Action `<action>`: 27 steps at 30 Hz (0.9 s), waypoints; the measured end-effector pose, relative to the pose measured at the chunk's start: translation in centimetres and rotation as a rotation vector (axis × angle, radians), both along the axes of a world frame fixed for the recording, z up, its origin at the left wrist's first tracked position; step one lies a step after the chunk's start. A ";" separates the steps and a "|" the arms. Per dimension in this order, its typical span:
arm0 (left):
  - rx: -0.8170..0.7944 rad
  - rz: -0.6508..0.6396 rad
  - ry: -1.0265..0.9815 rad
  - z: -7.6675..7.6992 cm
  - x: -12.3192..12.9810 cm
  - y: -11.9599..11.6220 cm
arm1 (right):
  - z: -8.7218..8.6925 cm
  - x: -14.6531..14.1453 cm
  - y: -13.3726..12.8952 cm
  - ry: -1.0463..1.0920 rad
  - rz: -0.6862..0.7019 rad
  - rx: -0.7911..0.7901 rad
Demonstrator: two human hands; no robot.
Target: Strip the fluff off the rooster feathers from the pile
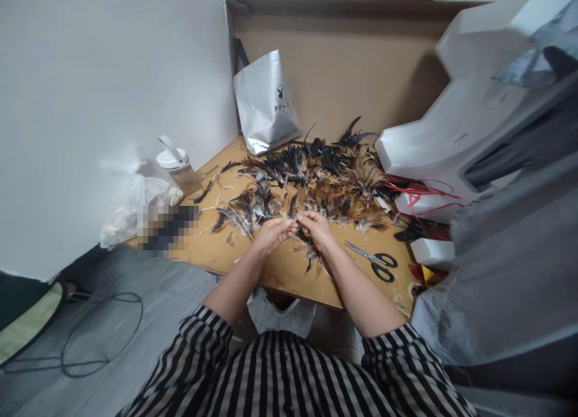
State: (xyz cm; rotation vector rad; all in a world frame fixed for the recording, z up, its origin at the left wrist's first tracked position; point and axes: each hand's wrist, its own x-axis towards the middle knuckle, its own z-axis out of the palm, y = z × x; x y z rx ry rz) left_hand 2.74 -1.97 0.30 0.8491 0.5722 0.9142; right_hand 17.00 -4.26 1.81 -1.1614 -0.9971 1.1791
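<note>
Head view: left hand (276,234) and right hand (315,227) nearly meet above the surface (284,272), fingertips pinched; item between them too small to tell. Feathers (332,205) lie just beyond both hands in 2 rough rows; scissors (374,259) right.

There are two hands (274,235), one pair of scissors (372,258), one silver bag (264,107), one lidded jug (186,179) and countless feathers (345,205).

Place: small craft workshop or home work corner, can't tell which. Evid.: tan worktable (282,277) w/ bunches of brown & blk feathers (336,205), scissors (372,257), red cords (418,194) nr R edge; upright brown panel (343,74) at back, plain wall (112,68) on L, lidded jug (184,175) nr it.
</note>
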 end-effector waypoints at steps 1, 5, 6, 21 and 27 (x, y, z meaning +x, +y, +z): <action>-0.021 0.002 -0.028 0.1 -0.1 0.0 | 0.0 0.0 0.1 0.023 -0.037 0.012; -0.096 0.003 -0.113 0.3 -0.3 0.1 | 0.1 0.4 0.2 0.107 -0.099 0.038; -0.105 -0.002 -0.124 0.4 -0.4 0.1 | 0.1 0.4 0.2 0.112 -0.066 0.032; 0.010 -0.018 0.033 0.3 -0.1 -0.1 | 0.4 0.1 -0.3 0.020 0.035 0.051; 0.078 -0.038 0.158 0.2 0.0 -0.3 | 0.7 -0.2 -0.5 -0.076 -0.019 0.107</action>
